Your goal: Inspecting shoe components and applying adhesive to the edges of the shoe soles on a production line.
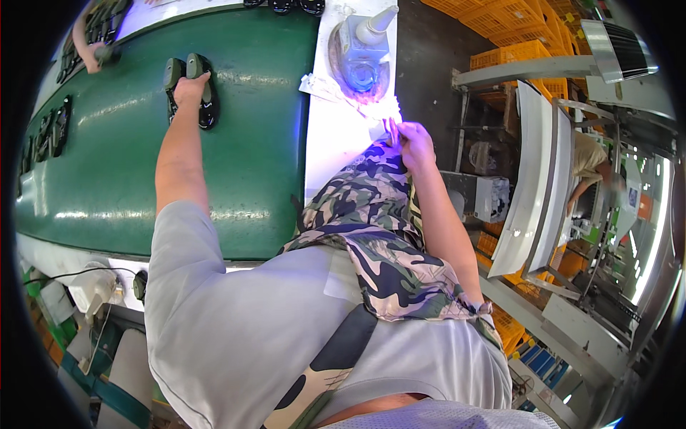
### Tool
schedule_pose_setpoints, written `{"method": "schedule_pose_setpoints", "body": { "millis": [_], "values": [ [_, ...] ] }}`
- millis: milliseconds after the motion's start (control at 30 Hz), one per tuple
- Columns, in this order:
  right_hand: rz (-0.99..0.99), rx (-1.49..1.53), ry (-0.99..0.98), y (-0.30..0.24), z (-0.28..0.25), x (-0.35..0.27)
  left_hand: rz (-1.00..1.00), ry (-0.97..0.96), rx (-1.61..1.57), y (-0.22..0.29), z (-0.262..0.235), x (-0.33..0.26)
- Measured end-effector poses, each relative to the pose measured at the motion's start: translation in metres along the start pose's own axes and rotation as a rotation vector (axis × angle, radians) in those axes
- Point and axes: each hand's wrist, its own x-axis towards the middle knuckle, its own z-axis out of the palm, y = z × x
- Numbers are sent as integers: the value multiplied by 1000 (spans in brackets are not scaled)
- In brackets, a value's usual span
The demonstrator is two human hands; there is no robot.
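Note:
My left hand (189,89) reaches out over the green belt, its fingers closed round the middle of a glossy black shoe with a grey-green part (208,114). A matching shoe (172,70) lies right beside it on the left, partly behind the hand. At the white ledge my right hand (416,146) is closed, the fingertips pinched by the camouflage apron (357,189). What lies in that pinch is too small and too glared to name. Just beyond stands a translucent bottle with a pale cone nozzle (373,30), on a stained round patch. Crumpled white cloth or paper (325,87) lies nearby.
More black shoes (50,132) line the belt's left side, and others (284,6) sit at the far edge. Another person's hand (91,56) works at far left. On the right are a metal frame (529,68), orange crates (500,21) and another person (589,157).

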Motion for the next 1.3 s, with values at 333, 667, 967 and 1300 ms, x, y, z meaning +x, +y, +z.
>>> {"method": "schedule_pose_setpoints", "body": {
  "millis": [333,667,967,1300],
  "values": [
    [-736,-1155,174,-30,66,89,1170,-269,59,-36,6,-128],
    [-1061,-1729,56,-33,100,97,794,-241,2,-55,12,-266],
    [-1095,-1699,-37,-36,97,91,226,-429,149,-68,4,-242],
    [-296,-1391,247,-45,81,96,-323,-943,-813,-95,32,-218]
  ]
}}
